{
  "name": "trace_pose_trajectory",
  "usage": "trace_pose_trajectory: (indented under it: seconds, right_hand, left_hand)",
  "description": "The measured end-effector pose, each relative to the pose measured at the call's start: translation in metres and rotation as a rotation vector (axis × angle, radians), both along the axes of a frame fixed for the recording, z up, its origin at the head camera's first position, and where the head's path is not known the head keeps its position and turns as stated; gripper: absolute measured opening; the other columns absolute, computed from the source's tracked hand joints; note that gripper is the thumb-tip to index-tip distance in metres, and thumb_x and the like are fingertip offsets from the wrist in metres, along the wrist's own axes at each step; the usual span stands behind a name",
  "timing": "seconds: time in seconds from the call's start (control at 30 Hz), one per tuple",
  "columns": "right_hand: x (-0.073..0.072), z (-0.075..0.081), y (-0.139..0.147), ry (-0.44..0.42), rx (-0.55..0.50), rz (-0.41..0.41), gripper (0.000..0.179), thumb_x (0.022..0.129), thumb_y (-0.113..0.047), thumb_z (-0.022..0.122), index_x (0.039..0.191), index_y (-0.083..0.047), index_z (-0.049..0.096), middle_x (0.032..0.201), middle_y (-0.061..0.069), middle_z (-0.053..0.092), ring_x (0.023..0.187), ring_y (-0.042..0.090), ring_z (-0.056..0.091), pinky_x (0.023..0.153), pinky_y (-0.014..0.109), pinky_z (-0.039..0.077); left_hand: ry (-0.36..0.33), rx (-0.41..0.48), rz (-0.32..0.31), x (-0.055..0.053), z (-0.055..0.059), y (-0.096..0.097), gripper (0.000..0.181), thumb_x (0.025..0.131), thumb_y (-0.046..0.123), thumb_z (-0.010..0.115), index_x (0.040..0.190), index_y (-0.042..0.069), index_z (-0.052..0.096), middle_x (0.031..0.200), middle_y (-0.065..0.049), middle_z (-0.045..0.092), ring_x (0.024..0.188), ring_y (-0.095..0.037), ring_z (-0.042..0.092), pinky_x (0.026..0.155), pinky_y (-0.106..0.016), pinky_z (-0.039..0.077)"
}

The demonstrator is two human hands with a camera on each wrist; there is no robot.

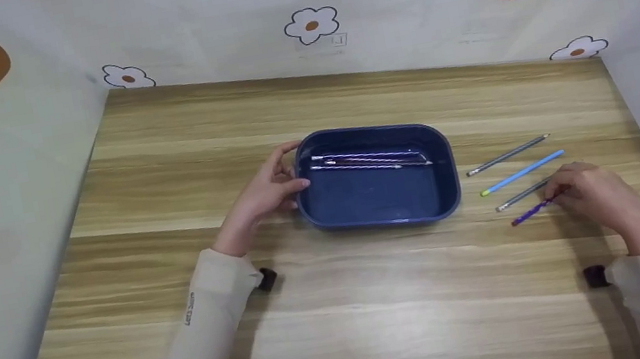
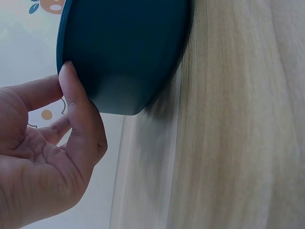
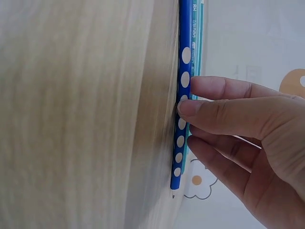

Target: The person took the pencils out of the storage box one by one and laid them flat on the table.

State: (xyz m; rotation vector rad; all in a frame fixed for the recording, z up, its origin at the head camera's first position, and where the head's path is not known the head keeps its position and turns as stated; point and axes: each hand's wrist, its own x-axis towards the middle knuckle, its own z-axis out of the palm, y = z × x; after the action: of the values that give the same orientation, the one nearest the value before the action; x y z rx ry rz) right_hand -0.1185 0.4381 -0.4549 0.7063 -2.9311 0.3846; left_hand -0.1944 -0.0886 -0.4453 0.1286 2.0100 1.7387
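Note:
My left hand (image 1: 267, 191) holds the left end of a dark blue plastic box (image 1: 389, 221), thumb over the rim and fingers along the outside. In the left wrist view the thumb and fingers (image 2: 86, 129) meet the box wall (image 2: 124, 62). Inside lie several pencils (image 1: 369, 161), side by side along the far wall. On the right, my right hand (image 1: 595, 192) pinches a purple-blue pencil (image 1: 530, 214). Seen from the right wrist, this pencil (image 3: 180, 140) has pale round dots and a sharpened tip, with the thumb across its shaft.
Beyond the held pencil lie a grey pencil (image 1: 518, 197), a light blue pencil (image 1: 520, 174) with a yellow-green end, and another grey pencil (image 1: 508, 155). They rest on a wood-grain table (image 1: 379, 299). Pale walls with printed flowers (image 1: 312, 25) stand at the back and sides.

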Motion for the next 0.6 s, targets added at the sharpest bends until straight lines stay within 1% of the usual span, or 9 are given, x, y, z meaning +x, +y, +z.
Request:
trace_pose_trajectory:
  seconds: [0.1,0.27,0.53,0.6]
  right_hand:
    - [0.001,0.003,-0.001,-0.029,-0.008,-0.032,0.029,0.068,0.011,0.082,0.080,-0.013,0.072,0.082,0.002,0.071,0.074,0.021,0.066,0.063,0.033,0.057]
    - [0.001,0.008,-0.003,-0.073,-0.020,-0.079,0.025,0.071,0.008,0.080,0.085,-0.011,0.073,0.084,0.003,0.072,0.076,0.021,0.067,0.065,0.033,0.056]
    - [0.003,0.012,-0.008,-0.076,-0.054,-0.097,0.024,0.077,0.006,0.077,0.096,-0.008,0.074,0.091,0.008,0.074,0.082,0.028,0.068,0.072,0.042,0.056]
    - [0.003,0.013,-0.009,-0.081,-0.061,-0.107,0.023,0.079,0.005,0.078,0.097,-0.008,0.073,0.092,0.009,0.074,0.083,0.030,0.069,0.073,0.043,0.056]
  left_hand:
    - [-0.003,0.010,0.004,-0.001,-0.001,0.001,0.072,0.092,-0.003,0.063,0.154,0.018,0.032,0.097,-0.002,0.043,0.078,-0.012,0.055,0.054,-0.019,0.053]
    - [-0.014,0.011,0.012,0.000,0.001,0.001,0.072,0.092,-0.003,0.063,0.154,0.019,0.033,0.097,-0.003,0.043,0.078,-0.014,0.055,0.054,-0.020,0.054]
    - [0.030,-0.030,-0.012,0.000,0.001,0.000,0.071,0.093,-0.001,0.064,0.153,0.019,0.033,0.094,-0.003,0.044,0.077,-0.012,0.057,0.054,-0.020,0.054]
    - [0.028,-0.035,-0.014,0.000,0.001,0.000,0.071,0.093,-0.001,0.064,0.153,0.019,0.033,0.095,-0.003,0.044,0.077,-0.013,0.058,0.054,-0.021,0.055]
